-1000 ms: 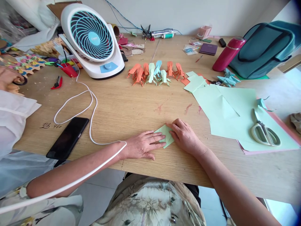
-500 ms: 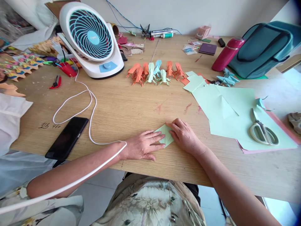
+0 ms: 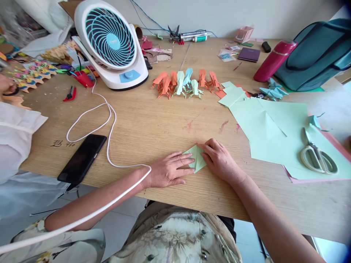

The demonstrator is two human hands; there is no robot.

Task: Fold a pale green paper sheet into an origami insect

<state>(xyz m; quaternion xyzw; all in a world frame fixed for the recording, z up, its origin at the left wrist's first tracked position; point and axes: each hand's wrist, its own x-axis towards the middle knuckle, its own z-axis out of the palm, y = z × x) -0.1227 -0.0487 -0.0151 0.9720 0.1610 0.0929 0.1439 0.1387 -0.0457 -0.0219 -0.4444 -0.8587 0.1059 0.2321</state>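
A small folded piece of pale green paper (image 3: 196,163) with crease lines lies near the table's front edge. My left hand (image 3: 171,168) rests flat with spread fingers, its fingertips on the paper's left side. At the paper's upper right edge, my right hand (image 3: 218,157) is closed, thumb and bent index finger gripping it. The fingers cover part of both sides of the paper. A white cable (image 3: 128,167) runs across my left forearm.
Folded paper figures (image 3: 180,83) stand behind the hands. Green sheets (image 3: 263,135) with scissors (image 3: 318,155) lie to the right. A phone (image 3: 82,159) and a fan (image 3: 112,42) are on the left. A pink bottle (image 3: 275,60) leans by a teal bag (image 3: 312,54). Another person's sleeve (image 3: 19,135) shows at far left.
The view has turned slightly left, so everything sits further right. Both hands keep their places on the green paper, with little visible movement. More of the other person shows at the left edge.
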